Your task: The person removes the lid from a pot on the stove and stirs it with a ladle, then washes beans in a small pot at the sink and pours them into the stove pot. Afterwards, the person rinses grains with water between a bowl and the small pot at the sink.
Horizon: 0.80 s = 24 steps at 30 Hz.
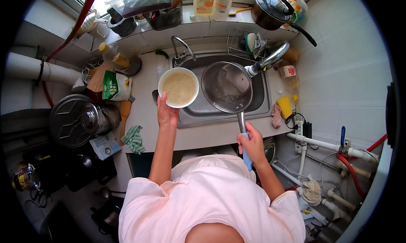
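Note:
My left hand (166,109) grips a white bowl (179,87) from its near side, fingers beneath it and the thumb at the rim. Cloudy, pale yellowish contents fill much of the bowl. My right hand (252,142) is closed round the blue-ended handle of a metal pan (227,87). The pan hangs over the steel sink (265,100), to the right of the bowl, and the two are apart. Some wetness or small bits show on the pan's shiny inside.
Behind the sink stands a curved faucet (183,46); a thick spout (275,57) reaches in beside the pan. A wire rack (237,44) sits at the back. Left lie a green cloth (133,139) and wooden spatula (124,112). Right is a yellow sponge (284,107).

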Each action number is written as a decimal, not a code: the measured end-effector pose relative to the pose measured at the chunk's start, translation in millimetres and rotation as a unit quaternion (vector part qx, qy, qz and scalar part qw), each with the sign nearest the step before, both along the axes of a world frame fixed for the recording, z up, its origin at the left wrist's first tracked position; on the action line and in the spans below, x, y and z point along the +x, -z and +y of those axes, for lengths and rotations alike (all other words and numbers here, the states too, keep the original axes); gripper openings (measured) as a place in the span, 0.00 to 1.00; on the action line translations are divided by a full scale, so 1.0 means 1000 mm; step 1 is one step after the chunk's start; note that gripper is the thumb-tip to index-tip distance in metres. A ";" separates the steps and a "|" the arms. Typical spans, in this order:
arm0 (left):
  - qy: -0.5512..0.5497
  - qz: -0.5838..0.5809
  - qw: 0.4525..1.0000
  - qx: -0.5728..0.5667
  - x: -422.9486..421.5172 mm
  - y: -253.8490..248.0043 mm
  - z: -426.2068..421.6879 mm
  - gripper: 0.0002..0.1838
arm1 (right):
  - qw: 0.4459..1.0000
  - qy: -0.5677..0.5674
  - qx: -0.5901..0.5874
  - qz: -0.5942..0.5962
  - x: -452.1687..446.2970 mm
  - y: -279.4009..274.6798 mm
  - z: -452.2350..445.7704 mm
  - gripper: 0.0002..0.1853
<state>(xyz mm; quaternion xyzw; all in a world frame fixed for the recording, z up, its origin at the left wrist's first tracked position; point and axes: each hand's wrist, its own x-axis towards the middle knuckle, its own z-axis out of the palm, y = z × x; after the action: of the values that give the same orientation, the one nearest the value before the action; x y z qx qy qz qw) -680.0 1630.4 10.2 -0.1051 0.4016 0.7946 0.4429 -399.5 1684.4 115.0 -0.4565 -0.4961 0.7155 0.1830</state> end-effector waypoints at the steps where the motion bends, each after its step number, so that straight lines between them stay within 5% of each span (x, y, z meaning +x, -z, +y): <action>1: 0.002 -0.006 1.000 0.002 0.002 0.001 -0.002 0.30 | 1.000 0.006 0.016 -0.001 -0.002 -0.007 0.000 0.17; 24: 0.098 -0.066 0.993 0.000 0.063 -0.005 0.012 0.39 | 0.985 0.012 0.169 -0.039 -0.024 -0.049 -0.004 0.25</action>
<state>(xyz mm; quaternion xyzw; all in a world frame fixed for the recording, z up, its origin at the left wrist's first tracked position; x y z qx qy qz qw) -616.8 1642.9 15.3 -0.1174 0.3803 0.7386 0.5440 -423.1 1680.9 163.9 -0.4527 -0.6111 0.6005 0.2470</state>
